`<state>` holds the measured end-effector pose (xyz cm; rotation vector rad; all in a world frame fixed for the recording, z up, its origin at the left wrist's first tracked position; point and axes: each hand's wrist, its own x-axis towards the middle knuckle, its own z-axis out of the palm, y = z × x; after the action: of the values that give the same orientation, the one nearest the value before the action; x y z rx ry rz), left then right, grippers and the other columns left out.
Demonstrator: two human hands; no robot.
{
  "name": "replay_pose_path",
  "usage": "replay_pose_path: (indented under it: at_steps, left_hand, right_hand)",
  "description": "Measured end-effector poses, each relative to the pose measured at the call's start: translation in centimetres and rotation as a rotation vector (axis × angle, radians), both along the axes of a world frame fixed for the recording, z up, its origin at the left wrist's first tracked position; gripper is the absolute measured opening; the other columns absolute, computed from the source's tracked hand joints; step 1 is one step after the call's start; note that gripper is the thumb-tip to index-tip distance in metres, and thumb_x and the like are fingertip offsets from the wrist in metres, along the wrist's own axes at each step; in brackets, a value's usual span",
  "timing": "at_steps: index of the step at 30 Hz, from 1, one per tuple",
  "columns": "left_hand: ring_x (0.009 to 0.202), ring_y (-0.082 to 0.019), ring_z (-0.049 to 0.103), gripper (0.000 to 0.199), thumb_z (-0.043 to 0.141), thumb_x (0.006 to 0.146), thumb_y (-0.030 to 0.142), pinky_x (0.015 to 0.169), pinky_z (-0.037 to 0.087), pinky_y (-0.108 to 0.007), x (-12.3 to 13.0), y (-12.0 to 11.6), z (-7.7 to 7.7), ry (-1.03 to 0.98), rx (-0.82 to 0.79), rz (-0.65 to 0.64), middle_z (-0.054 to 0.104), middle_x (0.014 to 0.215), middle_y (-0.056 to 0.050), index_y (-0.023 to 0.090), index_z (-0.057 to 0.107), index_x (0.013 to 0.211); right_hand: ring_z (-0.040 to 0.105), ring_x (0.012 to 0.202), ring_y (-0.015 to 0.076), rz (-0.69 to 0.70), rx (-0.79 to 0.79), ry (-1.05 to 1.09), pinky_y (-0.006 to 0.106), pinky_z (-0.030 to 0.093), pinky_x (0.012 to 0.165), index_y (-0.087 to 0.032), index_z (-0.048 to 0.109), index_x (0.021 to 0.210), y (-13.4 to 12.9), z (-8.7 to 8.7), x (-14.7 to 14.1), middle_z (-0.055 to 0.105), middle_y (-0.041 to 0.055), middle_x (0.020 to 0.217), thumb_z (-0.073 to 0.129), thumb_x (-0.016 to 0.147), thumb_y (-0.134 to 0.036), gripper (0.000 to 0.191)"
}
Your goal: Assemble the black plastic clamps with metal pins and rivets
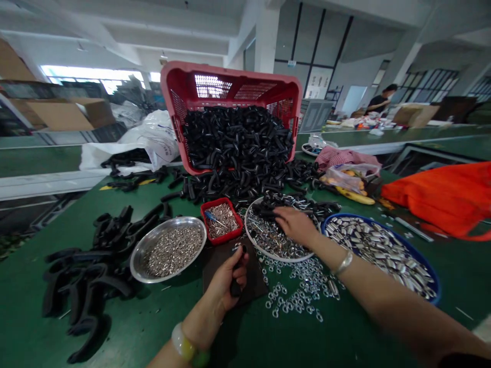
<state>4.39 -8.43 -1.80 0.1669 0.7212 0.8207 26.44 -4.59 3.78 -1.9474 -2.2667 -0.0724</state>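
My left hand (227, 278) is closed around a black curved plastic handle (235, 288), its end showing above the thumb, over a dark flat pad (253, 278). My right hand (297, 225) reaches into a white round tray (251, 237) of small metal hardware with black pieces at its far side. Its fingers are drawn together at a black piece, and what they pinch is hidden. Left of the pad are a red square box (240, 225) of small pins with a blue-handled tool (213, 217) and a steel bowl (140, 273) of small metal parts.
A red basket (232, 76) tipped forward spills black handles at the back. More black handles (92, 278) lie at left. Loose metal rings (295, 299) and a blue tray (437, 291) of metal sleeves are at right, beyond them bananas (355, 196) and orange cloth (441, 197). A person (379, 102) sits far back.
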Motion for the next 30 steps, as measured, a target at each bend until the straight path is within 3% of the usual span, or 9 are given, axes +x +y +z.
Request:
replay_pose_path:
  at_steps: [3,5,8,15,21,25,30]
  left_hand:
    - [0.032,0.004,0.026,0.014,0.056,0.080,0.025,0.028,0.022,-0.009,0.2,-0.1,0.1,0.005,0.002,-0.009,0.058,0.073,0.001,0.013,0.051,0.084]
    - [0.032,0.004,0.026,0.014,0.056,0.080,0.024,0.029,0.022,-0.009,0.2,-0.2,0.0,0.014,0.023,-0.014,0.060,0.079,-0.001,0.013,0.052,0.086]
    - [0.034,0.004,0.028,0.015,0.057,0.079,0.024,0.030,0.023,-0.009,0.0,-0.3,-0.3,0.015,0.060,-0.025,0.060,0.084,-0.002,0.013,0.051,0.088]
    - [0.035,0.004,0.028,0.017,0.060,0.077,0.024,0.031,0.022,-0.009,0.0,-0.1,-0.8,0.012,0.083,-0.050,0.060,0.083,-0.003,0.013,0.050,0.086]
    - [0.034,0.004,0.028,0.017,0.061,0.075,0.024,0.030,0.021,-0.009,-0.2,-0.1,-0.8,-0.008,0.088,-0.048,0.060,0.080,-0.002,0.013,0.051,0.084]
    - [0.035,0.004,0.029,0.017,0.061,0.076,0.024,0.031,0.023,-0.009,-0.6,-0.2,-0.8,-0.102,0.099,-0.057,0.060,0.079,-0.002,0.012,0.052,0.085]
    - [0.035,0.004,0.029,0.016,0.059,0.078,0.025,0.031,0.023,-0.009,-1.0,-0.4,-1.2,-0.198,0.098,-0.047,0.060,0.078,-0.001,0.012,0.052,0.083]
  right_hand:
    - [0.055,0.102,0.0259,-0.224,-0.111,-0.110,0.036,0.041,0.085,-0.008,0.062,0.103,4.3,1.6,6.1,0.060,0.0177,0.108,0.044,0.081,-0.018,0.030]
    - [0.060,0.090,0.0242,-0.255,-0.235,-0.147,0.033,0.044,0.078,-0.010,0.066,0.091,6.5,1.8,9.1,0.065,0.0139,0.095,0.055,0.074,-0.018,0.022]
    - [0.061,0.082,0.0175,-0.231,-0.349,-0.178,0.029,0.045,0.074,-0.015,0.064,0.094,8.4,0.9,11.1,0.066,0.0069,0.093,0.061,0.071,-0.022,0.025]
    - [0.052,0.104,0.0235,-0.097,-0.258,-0.239,0.029,0.040,0.080,-0.022,0.052,0.118,8.6,-0.6,10.3,0.056,0.0107,0.117,0.050,0.072,-0.016,0.046]
    - [0.057,0.096,0.0199,0.063,-0.301,-0.257,0.024,0.040,0.079,-0.019,0.060,0.107,8.5,-0.4,9.9,0.061,0.0099,0.108,0.050,0.070,-0.011,0.040]
    - [0.060,0.087,0.0226,0.084,-0.327,-0.249,0.027,0.043,0.071,-0.015,0.063,0.099,8.1,-0.4,9.7,0.064,0.0133,0.100,0.055,0.065,-0.009,0.036]
    - [0.061,0.082,0.0213,0.073,-0.245,-0.172,0.027,0.044,0.071,-0.016,0.064,0.084,7.3,1.0,9.8,0.066,0.0085,0.086,0.058,0.064,-0.011,0.021]
